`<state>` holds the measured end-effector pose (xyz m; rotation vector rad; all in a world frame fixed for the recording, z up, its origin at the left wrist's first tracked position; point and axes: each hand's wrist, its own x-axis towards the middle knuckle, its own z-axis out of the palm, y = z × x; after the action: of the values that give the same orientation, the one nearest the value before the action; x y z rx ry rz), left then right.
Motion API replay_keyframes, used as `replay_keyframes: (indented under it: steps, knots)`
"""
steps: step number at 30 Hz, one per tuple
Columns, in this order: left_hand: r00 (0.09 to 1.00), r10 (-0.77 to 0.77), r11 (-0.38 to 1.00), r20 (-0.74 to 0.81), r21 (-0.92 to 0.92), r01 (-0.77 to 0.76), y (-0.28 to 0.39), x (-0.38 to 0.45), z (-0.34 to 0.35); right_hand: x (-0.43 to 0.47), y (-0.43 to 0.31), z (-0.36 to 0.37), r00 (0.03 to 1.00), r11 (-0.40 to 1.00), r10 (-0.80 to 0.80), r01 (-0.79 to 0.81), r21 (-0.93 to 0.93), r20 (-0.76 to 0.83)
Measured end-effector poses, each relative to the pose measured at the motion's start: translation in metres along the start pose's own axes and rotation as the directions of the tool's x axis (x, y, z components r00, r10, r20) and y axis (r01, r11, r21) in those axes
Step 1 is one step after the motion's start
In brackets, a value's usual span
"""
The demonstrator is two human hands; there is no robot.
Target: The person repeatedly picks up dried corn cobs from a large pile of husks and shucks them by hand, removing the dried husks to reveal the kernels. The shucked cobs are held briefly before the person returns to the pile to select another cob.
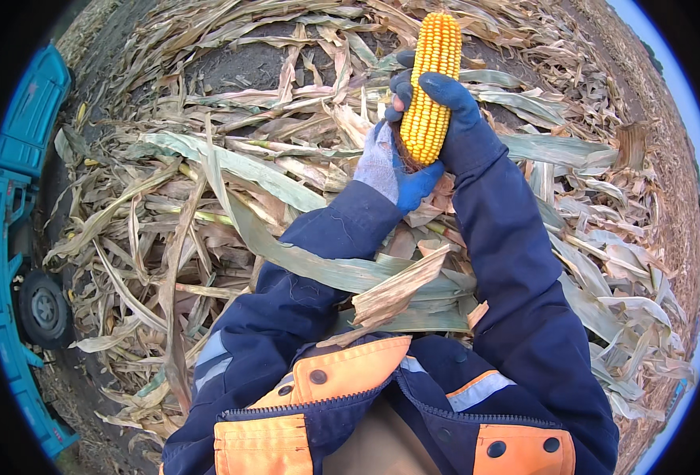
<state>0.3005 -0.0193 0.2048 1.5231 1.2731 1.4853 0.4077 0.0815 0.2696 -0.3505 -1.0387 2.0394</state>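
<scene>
A husked ear of corn with bright yellow kernels is held up in front of me, its tip pointing away. My right hand, in a dark blue work glove, grips it with the thumb across the kernels and fingers curled round the far side. One bare fingertip shows through the glove. My left hand, in a pale glove with blue coating, is cupped round the base of the ear, the thumb beneath it. Brown corn silk hangs at the base. Part of the left fingers is hidden behind the ear.
Dry corn stalks and leaves cover the ground around me. A long leaf lies across my left forearm. A dry husk piece rests near my chest. At the left stands a turquoise vehicle with a black wheel.
</scene>
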Motion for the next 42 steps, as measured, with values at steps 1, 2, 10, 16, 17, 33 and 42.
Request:
replay_keyframes:
  steps: [1, 2, 10, 16, 17, 33, 42]
  knots:
    - [0.984, 0.119, 0.992, -0.134, 0.067, -0.111, 0.006, 0.005, 0.003, -0.003, -0.004, -0.001, 0.984, 0.995, -0.100, 0.097, 0.032, 0.146]
    - [0.975, 0.190, 0.981, -0.116, 0.073, -0.183, 0.007, 0.011, 0.001, -0.002, -0.009, -0.002, 0.970, 0.982, -0.133, 0.157, -0.102, 0.205]
    - [0.924, -0.179, 0.750, 0.338, -0.561, 0.350, -0.045, 0.024, 0.009, 0.017, -0.018, 0.020, 0.979, 0.764, -0.193, 0.195, -0.615, 0.071]
    - [0.953, -0.286, 0.777, 0.103, 0.606, 0.168, -0.054, 0.011, 0.022, 0.022, 0.050, -0.007, 0.894, 0.312, -0.428, 0.011, -0.950, -0.130]
    - [0.919, -0.373, 0.755, 0.128, 0.617, 0.220, -0.051, 0.007, 0.023, 0.021, 0.049, -0.019, 0.922, 0.399, -0.336, -0.046, -0.916, -0.193]
    - [0.872, -0.001, 0.836, 0.489, 0.479, -0.268, -0.063, -0.038, 0.008, 0.023, 0.045, 0.052, 0.904, -0.396, 0.295, 0.409, -0.822, 0.309]
    - [0.889, -0.001, 0.891, 0.458, 0.405, -0.208, -0.135, -0.051, 0.013, 0.002, 0.050, 0.079, 0.857, -0.325, 0.121, 0.510, -0.796, 0.500]
